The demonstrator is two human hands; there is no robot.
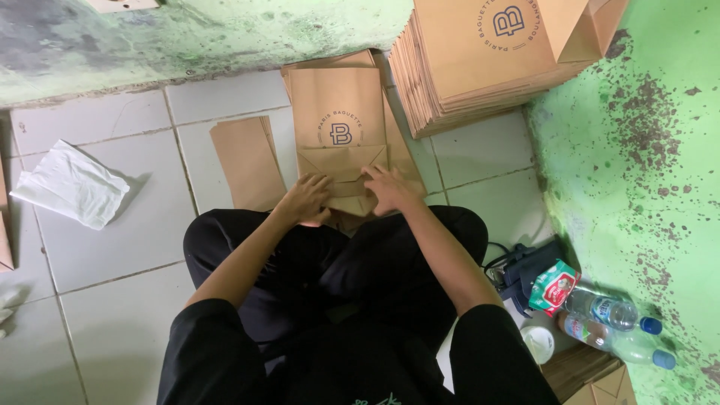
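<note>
left hand is pressing flat, fingers spread, on the brown paper bag | right hand is pressing its folded bottom | bag is lying on the tiled floor | big bag stack is sitting near

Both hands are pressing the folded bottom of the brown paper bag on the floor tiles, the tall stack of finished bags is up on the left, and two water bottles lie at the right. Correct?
Not quite. The head view shows the tall stack of bags at the upper right, not the left. The rest holds: the left hand and right hand press the folded bottom of the brown paper bag on the floor tiles, and two water bottles lie at the right.
</note>
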